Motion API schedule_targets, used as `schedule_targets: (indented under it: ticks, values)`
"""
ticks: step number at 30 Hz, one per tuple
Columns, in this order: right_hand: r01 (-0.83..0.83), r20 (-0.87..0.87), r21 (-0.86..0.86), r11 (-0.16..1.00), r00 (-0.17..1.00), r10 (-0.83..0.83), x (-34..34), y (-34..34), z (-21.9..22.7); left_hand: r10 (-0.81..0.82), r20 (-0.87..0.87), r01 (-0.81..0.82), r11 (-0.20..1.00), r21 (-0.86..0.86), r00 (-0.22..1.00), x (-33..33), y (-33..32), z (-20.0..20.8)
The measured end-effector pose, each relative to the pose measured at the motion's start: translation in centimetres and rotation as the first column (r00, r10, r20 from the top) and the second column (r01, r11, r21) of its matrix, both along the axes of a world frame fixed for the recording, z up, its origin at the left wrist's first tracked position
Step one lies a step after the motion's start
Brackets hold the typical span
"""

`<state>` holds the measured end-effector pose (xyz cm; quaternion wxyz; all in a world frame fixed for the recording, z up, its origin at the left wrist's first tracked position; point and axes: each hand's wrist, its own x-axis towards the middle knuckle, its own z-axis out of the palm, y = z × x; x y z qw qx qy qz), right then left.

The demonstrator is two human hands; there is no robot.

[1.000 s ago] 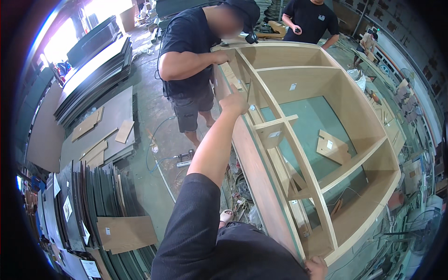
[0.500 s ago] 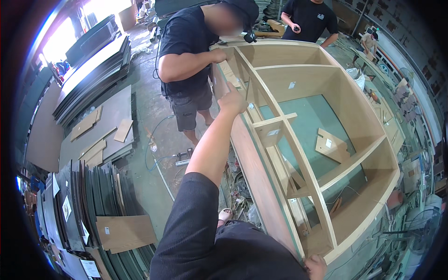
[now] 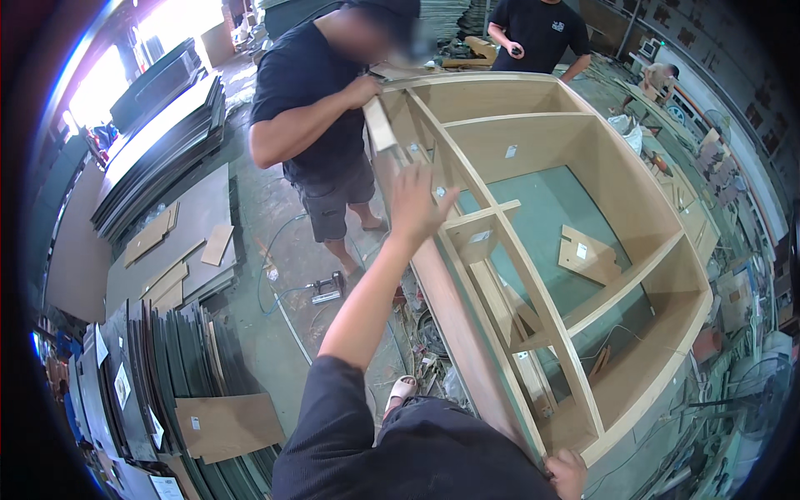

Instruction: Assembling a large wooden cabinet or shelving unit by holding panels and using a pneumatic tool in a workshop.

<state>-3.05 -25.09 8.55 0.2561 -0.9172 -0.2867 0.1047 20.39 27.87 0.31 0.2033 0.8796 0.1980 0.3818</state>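
Gripping the near corner of a pale, compartmented wooden frame (image 3: 535, 287) is the right hand (image 3: 567, 476); the left hand (image 3: 417, 206), fingers spread, is over the frame's left side.

- 10 o'clock: flat stack of sheets (image 3: 158, 167)
- 9 o'clock: loose boards (image 3: 218, 245) on grey sheet (image 3: 204, 200)
- 8 o'clock, near centre: power tool (image 3: 327, 288) on floor (image 3: 262, 350)
- 8 o'clock, further out: upright dark panels (image 3: 179, 354); brown board (image 3: 229, 426) on top, toward 7
- 2 o'clock: white bag (image 3: 627, 132)
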Motion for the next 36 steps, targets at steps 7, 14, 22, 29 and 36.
schedule_targets:
  ticks: [7, 14, 22, 29, 36]
  values:
    - [0.25, -0.351, -0.02, 0.968, 0.905, -0.24, -0.1, -1.1, -0.9, -0.775, -0.306, 0.814, 0.581, 0.0, 0.553, -7.3, -3.7, 1.7]
    - [0.011, -0.007, 0.026, 1.0, 1.0, -0.01, 0.0, 0.7, 1.0, -0.671, -0.506, 0.831, 0.52, 0.2, 0.541, -6.7, -2.8, 2.8]
    - [0.023, -0.096, -0.009, 1.0, 0.995, -0.023, 0.3, 0.2, 1.2, -0.723, -0.422, 0.835, 0.439, 0.33, 0.547, -5.8, -2.6, 1.4]
    - [0.019, -0.118, 0.004, 1.0, 0.993, -0.019, 0.5, 0.9, 2.3, -0.726, -0.367, 0.805, 0.448, 0.39, 0.582, -5.8, -2.5, 0.9]
    - [-0.027, -0.007, -0.046, 0.999, 1.0, 0.027, 0.2, -1.6, -1.8, -0.739, -0.348, 0.808, 0.454, 0.375, 0.577, -5.9, -2.8, 1.1]
